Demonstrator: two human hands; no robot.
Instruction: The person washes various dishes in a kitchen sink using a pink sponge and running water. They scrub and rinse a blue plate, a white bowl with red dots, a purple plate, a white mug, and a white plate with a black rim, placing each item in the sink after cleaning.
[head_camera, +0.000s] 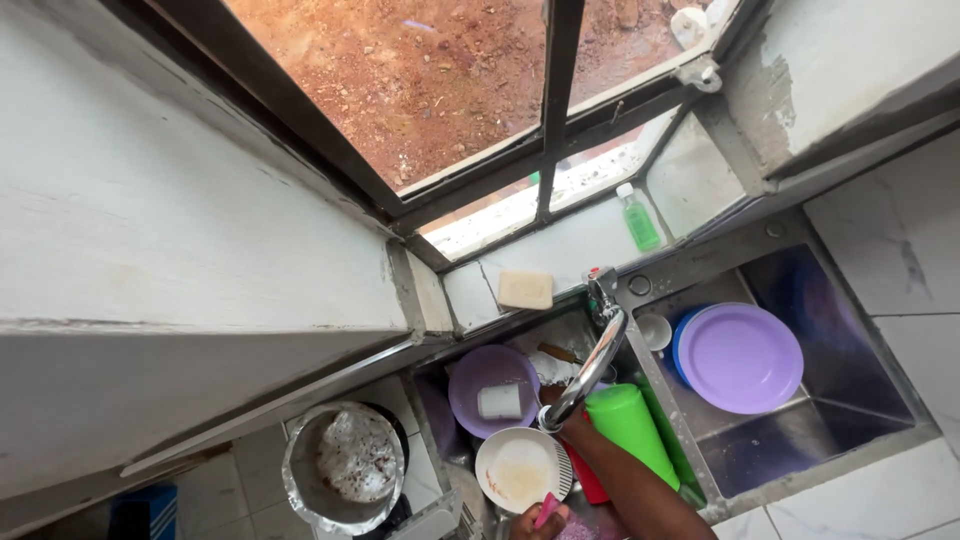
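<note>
At the bottom edge my left hand (533, 522) is closed on a small pink object, just below a soiled white plate (515, 468) in the left sink basin. My right forearm (640, 490) reaches up toward the curved metal faucet (598, 355). My right hand (560, 408) lies under the spout, mostly hidden, so its grip is unclear. Beside it sit a purple plate (480, 375) carrying a white cup (500, 402), and a green tumbler (630, 425) lying on the divider.
The right basin (850, 400) holds a purple plate (740, 357) on a blue one and a small white cup (655, 330). A soap bar (526, 290) and green liquid bottle (638, 218) rest on the sill. A crusted metal pot (345, 465) stands left of the sink.
</note>
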